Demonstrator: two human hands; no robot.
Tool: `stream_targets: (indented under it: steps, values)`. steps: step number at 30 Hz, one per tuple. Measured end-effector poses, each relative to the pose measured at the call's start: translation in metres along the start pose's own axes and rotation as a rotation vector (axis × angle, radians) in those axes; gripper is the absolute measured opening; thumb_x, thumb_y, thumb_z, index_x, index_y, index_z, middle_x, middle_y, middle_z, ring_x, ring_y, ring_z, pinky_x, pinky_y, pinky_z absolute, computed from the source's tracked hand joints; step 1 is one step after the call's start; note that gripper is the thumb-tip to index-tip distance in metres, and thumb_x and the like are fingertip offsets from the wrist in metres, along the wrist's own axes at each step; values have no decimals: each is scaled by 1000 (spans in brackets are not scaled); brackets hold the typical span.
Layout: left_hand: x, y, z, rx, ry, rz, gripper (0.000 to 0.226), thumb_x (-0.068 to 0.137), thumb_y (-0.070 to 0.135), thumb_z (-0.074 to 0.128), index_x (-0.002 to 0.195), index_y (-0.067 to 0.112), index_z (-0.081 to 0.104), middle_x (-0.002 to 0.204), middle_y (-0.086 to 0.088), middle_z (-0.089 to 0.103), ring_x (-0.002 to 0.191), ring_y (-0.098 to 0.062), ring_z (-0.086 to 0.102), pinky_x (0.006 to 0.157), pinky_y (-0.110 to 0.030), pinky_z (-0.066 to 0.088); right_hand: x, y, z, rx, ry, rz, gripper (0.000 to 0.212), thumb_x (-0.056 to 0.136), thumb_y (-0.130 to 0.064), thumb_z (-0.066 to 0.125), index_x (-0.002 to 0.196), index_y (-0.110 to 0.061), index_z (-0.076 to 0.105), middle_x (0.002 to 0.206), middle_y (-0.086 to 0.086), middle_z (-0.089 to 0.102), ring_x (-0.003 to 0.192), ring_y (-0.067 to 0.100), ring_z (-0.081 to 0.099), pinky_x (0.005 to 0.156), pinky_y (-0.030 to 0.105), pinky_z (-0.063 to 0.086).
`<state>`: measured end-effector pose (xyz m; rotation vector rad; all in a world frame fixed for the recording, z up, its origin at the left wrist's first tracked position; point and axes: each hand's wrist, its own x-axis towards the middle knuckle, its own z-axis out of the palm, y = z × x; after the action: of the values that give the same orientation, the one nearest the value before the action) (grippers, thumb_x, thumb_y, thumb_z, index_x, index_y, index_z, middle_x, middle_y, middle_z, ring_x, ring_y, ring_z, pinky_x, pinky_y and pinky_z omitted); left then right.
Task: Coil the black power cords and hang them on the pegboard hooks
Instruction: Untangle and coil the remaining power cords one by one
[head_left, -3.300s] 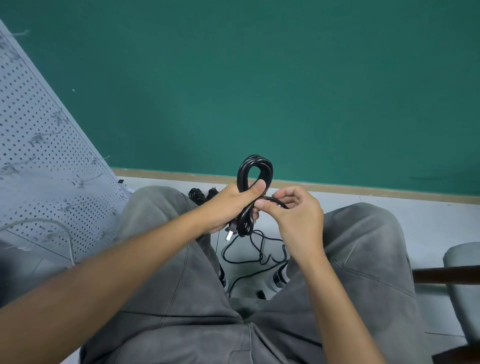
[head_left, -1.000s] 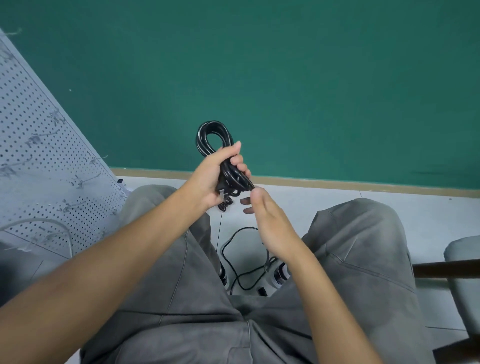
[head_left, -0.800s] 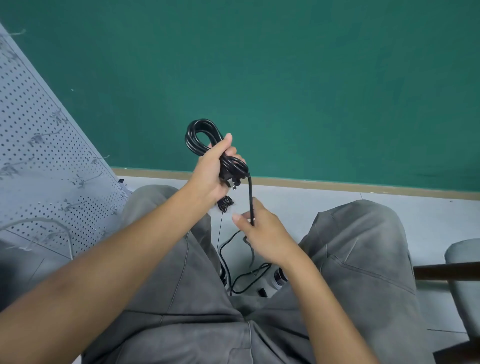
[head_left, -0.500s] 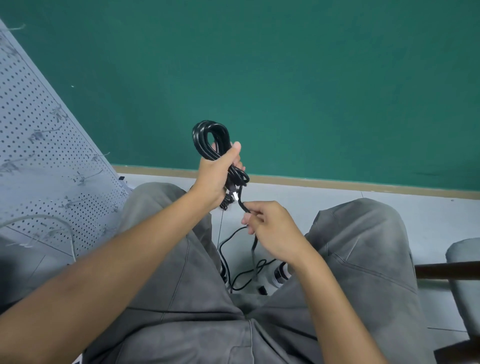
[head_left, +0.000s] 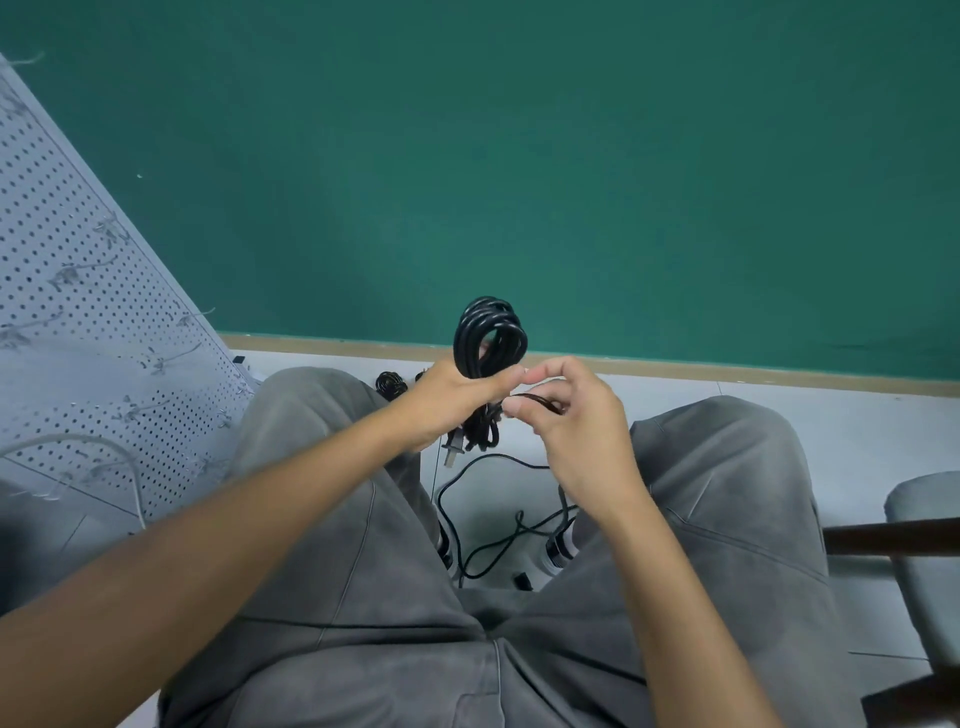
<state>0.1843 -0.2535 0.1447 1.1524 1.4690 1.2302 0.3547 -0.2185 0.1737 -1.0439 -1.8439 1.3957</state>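
Left hand (head_left: 457, 400) clamped round middle of coiled black power cord (head_left: 488, 338); loop end of coil sticking up at 12 o'clock from fist, against green wall (head_left: 519, 156); lower bundle end and plug (head_left: 453, 451) hanging out at 6 o'clock of fist. Right hand (head_left: 576, 431) just at 3 o'clock of left, touching it at thumb tips; fingers (head_left: 514, 410) pinching loose cord strand (head_left: 535, 401) that runs from coil; other fingers curled. Free tail of cord (head_left: 493, 519) dropping to floor (head_left: 831, 431) between knees, looping slack near shoe tips (head_left: 558, 551). Second small black cord bundle (head_left: 390, 385) on floor at 9 o'clock of left hand, partly hidden behind left knee. Pegboard (head_left: 78, 312) leaning at far 9 o'clock, metal hooks (head_left: 72, 273) on it bare; well apart from coil. Grey trousers (head_left: 363, 597) filling lower frame; chair edge (head_left: 924, 519) at 3 o'clock.
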Motion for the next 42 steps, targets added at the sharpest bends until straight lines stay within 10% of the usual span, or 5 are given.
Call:
stream_targets:
  steps: [8,14,30,37,42]
  values:
    - [-18,1,3,-277,-215,-217,81,64,58,93,114,4,59,67,1,53,66,-22,55,85,-56,33,0,3,-3,-62,137,-75,12,84,-15,83,81,-16,70,74,-13,71,75,-2,65,70,7,45]
    - [-14,33,-8,-328,-306,-229,10,87,18,72,86,13,64,68,-3,50,65,-20,53,76,-38,55,1,10,1,-175,180,-145,11,95,-31,70,86,-24,70,84,-15,72,84,2,64,69,12,45]
    - [-7,34,-19,-218,-210,-326,24,84,29,83,83,11,68,76,-5,61,73,-19,62,78,-32,56,6,8,-1,173,135,-1,13,91,-8,75,92,-20,76,75,-4,73,78,12,69,76,33,62]
    - [-7,16,-4,-156,-239,-375,79,64,65,90,127,22,71,127,-17,71,106,-31,64,92,-51,41,9,-4,4,224,240,-25,17,92,-11,74,83,-26,73,76,-5,72,77,21,70,79,44,61]
    - [-7,13,7,-199,-265,-342,81,76,48,89,141,10,60,132,-17,68,123,-36,65,115,-69,33,8,-12,3,183,325,-58,12,91,-11,75,84,-21,73,76,-6,70,67,0,63,70,19,51]
